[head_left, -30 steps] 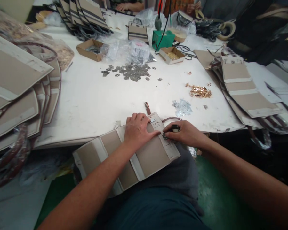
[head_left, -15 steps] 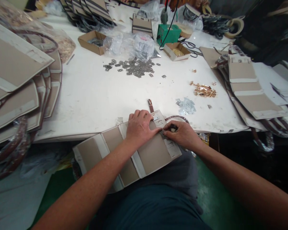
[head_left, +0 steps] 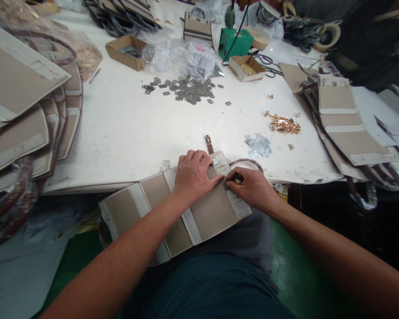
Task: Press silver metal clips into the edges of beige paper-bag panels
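Observation:
A beige bag panel (head_left: 216, 217) with white taped seams lies tilted across my lap and the table edge. My left hand (head_left: 194, 175) grips it near its far edge, fingers bent over and thumb stretched toward the white end strip (head_left: 241, 206). At that strip my right hand (head_left: 251, 186) is closed in a pinch close to my left thumb. Something dark shows inside its curled fingers, too hidden to name. By the thumb tips is a small metal piece, partly covered. A brown strap tab (head_left: 209, 144) and a brown handle (head_left: 249, 162) stick out from the panel's far side.
On the white table (head_left: 119, 133) lie dark metal plates (head_left: 193, 91), gold fasteners (head_left: 286, 124) and silvery plates (head_left: 258, 146). Bag panels are stacked left (head_left: 23, 75) and right (head_left: 341, 119). Cardboard boxes (head_left: 126, 51), plastic bags (head_left: 199, 60) and a green device (head_left: 234, 44) stand behind.
The view has shifted slightly. Both hands stay at nearly the same spot on the panel, the right fingers still pinched by the left thumb.

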